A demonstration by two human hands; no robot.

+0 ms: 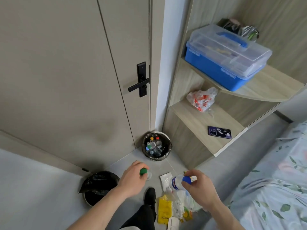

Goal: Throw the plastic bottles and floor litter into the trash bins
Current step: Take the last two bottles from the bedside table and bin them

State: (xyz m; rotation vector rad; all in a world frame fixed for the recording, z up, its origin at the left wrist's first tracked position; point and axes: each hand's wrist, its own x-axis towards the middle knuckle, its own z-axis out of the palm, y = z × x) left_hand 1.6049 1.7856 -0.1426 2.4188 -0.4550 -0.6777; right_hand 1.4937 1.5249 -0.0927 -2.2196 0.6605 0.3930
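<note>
My left hand (pixel 132 177) grips a clear plastic bottle with a green cap (pixel 143 171) by its neck, above the floor. My right hand (pixel 197 185) holds a clear bottle with a blue cap and blue label (pixel 177 181) near its cap. A bin lined with a black bag (pixel 168 152) stands in the corner by the door and holds several bottles. A second black-bagged bin (pixel 99 185) stands at the lower left, beside my left forearm. Floor litter lies below my right hand: a yellow wrapper (pixel 164 211), white packets (pixel 165 178) and clear plastic.
A closed grey door with a black handle (pixel 141 80) fills the left. Wooden shelves on the right carry a blue toolbox (pixel 224 58), a plastic bag (pixel 202 98) and a phone (pixel 219 132). A bed with floral sheet (pixel 279 188) borders the right. My black shoe (pixel 150 195) is on the floor.
</note>
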